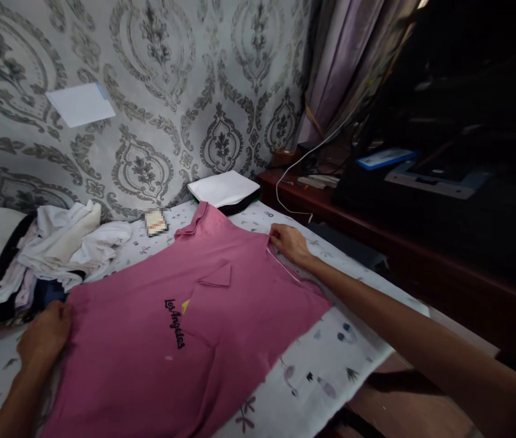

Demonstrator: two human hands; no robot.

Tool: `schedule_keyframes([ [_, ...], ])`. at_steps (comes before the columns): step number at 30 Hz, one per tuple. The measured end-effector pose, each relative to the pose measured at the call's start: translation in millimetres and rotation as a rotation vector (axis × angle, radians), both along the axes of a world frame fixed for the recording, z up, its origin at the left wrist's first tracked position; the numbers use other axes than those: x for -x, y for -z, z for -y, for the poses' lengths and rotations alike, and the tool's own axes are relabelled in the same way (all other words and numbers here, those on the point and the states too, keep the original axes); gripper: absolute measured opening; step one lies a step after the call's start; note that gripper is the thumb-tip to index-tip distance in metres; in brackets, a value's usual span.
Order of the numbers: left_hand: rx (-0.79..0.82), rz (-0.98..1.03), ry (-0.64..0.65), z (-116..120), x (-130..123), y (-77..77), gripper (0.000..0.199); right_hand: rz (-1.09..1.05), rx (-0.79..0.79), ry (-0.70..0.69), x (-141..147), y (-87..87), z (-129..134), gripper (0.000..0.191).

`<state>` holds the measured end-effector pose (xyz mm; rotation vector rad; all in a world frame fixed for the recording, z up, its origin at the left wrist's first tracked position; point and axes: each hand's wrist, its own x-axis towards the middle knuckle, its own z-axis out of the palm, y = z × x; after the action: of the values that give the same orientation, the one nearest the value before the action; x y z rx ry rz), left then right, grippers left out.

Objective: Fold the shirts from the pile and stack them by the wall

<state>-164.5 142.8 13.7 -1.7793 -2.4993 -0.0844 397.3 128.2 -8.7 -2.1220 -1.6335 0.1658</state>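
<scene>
A pink T-shirt (pixel 139 304) with "Los Angeles" lettering lies spread on a white patterned cloth (pixel 313 365). One sleeve is folded over at the top, and creases run across the middle. My left hand (pixel 47 331) is at the shirt's left edge, fingers curled closed on the fabric. Further up on the right, my right hand (pixel 289 242) pinches the shirt near a seam where a thin white strip shows along the edge.
White and dark clothes (pixel 66 243) are heaped at the left. A folded white and black garment (pixel 225 190) lies at the back, near a small pale card (pixel 155 222). A dark red wooden cabinet (pixel 404 274) stands on the right, with a white cable (pixel 280 182) hanging over it.
</scene>
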Motion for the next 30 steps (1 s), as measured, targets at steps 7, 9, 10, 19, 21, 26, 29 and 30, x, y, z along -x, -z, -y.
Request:
schedule_keyframes([
  [7,0.153,-0.143,-0.056,5.5,-19.7,-15.2,0.042,0.023,0.02,-0.075,-12.7,5.3,-10.5,0.016],
  [9,0.185,-0.13,-0.061,8.8,-22.7,-20.5,0.044,0.031,0.022,-0.108,-17.1,4.0,-10.8,0.018],
  [10,0.18,-0.125,-0.055,10.7,-24.3,-22.7,0.047,0.037,0.021,-0.117,-17.8,2.7,-10.6,0.021],
  [19,-0.129,0.126,0.698,-5.7,-90.7,-12.8,0.031,0.083,-0.122,-0.606,55.8,1.5,-12.4,0.045],
  [21,-0.094,0.244,0.858,-22.6,-119.8,-12.0,0.029,0.132,-0.056,-0.636,67.0,9.8,-14.0,0.053],
  [26,0.02,0.273,0.913,-89.8,-204.6,-21.9,0.021,0.238,-0.029,-0.539,67.1,25.1,-15.7,0.059],
  [29,0.019,0.272,0.831,-133.2,-255.4,-22.1,0.03,0.26,-0.032,-0.527,67.7,22.7,-13.2,0.057],
  [30,0.013,0.268,0.812,-144.5,-270.1,-19.7,0.037,0.263,-0.024,-0.521,68.7,20.7,-12.1,0.057],
])
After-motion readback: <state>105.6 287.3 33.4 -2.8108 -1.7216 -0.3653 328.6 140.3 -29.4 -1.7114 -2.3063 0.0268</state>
